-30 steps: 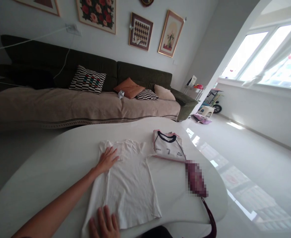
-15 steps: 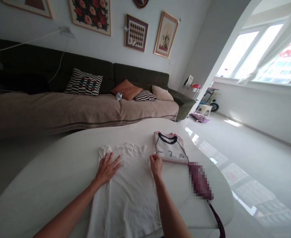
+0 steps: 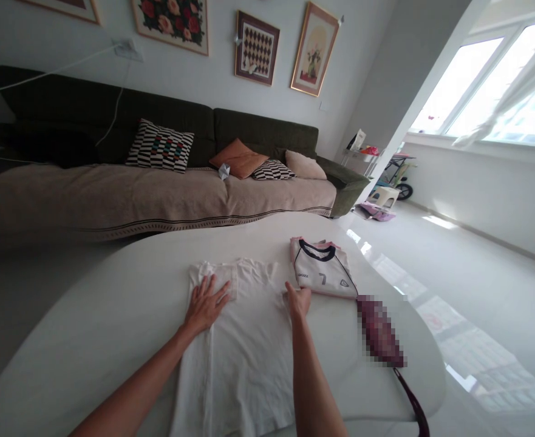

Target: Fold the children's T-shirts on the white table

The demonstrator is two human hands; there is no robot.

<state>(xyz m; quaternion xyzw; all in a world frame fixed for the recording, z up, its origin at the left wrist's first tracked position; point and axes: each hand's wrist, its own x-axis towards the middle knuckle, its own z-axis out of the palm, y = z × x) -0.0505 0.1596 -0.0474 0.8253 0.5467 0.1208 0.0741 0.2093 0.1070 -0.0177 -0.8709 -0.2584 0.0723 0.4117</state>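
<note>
A white T-shirt (image 3: 249,352) lies spread on the white table, with its left side folded inward in a long strip. My left hand (image 3: 207,305) rests flat on that folded strip near the top, fingers spread. At the shirt's upper right edge, my right hand (image 3: 299,300) is closed on the fabric, its thumb pointing away from me; the fingertips are partly hidden. Just beyond the right hand sits a folded white jersey (image 3: 324,273) with a dark collar and a number 7, on top of pink cloth.
A blurred-out maroon item (image 3: 380,331) with a dark strap (image 3: 412,397) lies at the right of the white table (image 3: 107,303). Behind the table stands a dark green sofa (image 3: 267,130) with cushions. Shiny floor (image 3: 486,291) stretches to the right.
My right hand has turned slightly at the shirt's edge, and its thumb now sticks out forward. The left hand stays flat on the shirt. The view has shifted a little.
</note>
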